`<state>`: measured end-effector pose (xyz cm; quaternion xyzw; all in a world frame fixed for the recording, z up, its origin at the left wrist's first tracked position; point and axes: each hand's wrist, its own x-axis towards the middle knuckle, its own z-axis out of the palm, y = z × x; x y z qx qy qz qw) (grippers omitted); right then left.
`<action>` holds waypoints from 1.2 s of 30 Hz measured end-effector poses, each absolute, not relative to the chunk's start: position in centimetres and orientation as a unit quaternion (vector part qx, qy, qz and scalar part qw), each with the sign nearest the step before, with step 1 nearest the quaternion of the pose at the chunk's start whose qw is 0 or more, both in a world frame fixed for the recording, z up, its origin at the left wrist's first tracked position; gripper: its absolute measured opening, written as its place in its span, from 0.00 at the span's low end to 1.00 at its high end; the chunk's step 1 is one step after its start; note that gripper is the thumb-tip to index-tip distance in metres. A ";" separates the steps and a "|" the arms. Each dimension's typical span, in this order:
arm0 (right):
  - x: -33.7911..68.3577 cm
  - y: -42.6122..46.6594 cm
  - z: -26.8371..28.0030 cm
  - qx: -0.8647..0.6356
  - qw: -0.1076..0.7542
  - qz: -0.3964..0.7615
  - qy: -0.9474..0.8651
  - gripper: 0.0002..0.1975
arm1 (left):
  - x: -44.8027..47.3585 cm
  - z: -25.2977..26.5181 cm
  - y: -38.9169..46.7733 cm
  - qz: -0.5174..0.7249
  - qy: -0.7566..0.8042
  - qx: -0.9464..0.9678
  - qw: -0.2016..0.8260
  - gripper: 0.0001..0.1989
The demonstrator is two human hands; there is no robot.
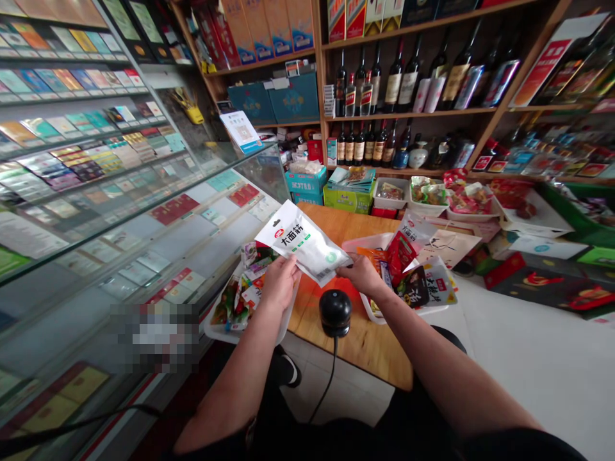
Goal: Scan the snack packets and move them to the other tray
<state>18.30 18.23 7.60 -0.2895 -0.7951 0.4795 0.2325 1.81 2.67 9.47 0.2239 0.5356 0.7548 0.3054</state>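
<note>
A white snack packet (307, 246) with dark lettering and a hang hole is stretched between my two hands over the wooden table (307, 314). My left hand (281, 276) pinches its lower left edge. At the packet's right corner, my right hand (362, 274) grips it from the side. Just below stands a black corded scanner (335, 312), with reddish light on the wood behind it. On the left, a white basket (283, 330) holds several colourful snack packets. Another white basket (375, 315) on the right holds more packets, among them a red one (401, 256).
A glass display counter (144, 211) with flat packs runs along the left. Wooden shelves (408, 115) with wine bottles stand at the back. Snack trays (427, 195) and boxes line the table's far side. The scanner's cord (329, 381) hangs down in front.
</note>
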 end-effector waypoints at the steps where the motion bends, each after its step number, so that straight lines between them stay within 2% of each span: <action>1: 18.4 18.5 7.2 -0.291 0.232 0.482 -0.793 0.07 | 1.9 8.9 2.7 0.741 0.553 0.227 0.305 0.21; 6: 18.7 19.6 5.6 -0.286 0.233 0.464 -0.805 0.07 | 2.1 6.5 3.1 0.709 0.606 0.224 0.283 0.22; 14: 18.7 19.9 4.7 -0.328 0.199 0.281 -0.880 0.07 | 2.4 5.8 4.0 0.713 0.586 0.248 0.294 0.20; 18: 18.6 19.7 4.7 -0.341 0.159 0.230 -0.898 0.09 | 2.3 5.2 4.3 0.703 0.602 0.254 0.281 0.21; 27: 18.9 19.7 4.0 -0.341 0.127 0.217 -0.906 0.09 | 2.5 4.8 4.7 0.681 0.625 0.263 0.278 0.22; 36: 19.6 20.0 2.9 -0.337 0.124 0.212 -0.909 0.09 | 2.7 2.9 5.0 0.665 0.634 0.260 0.297 0.19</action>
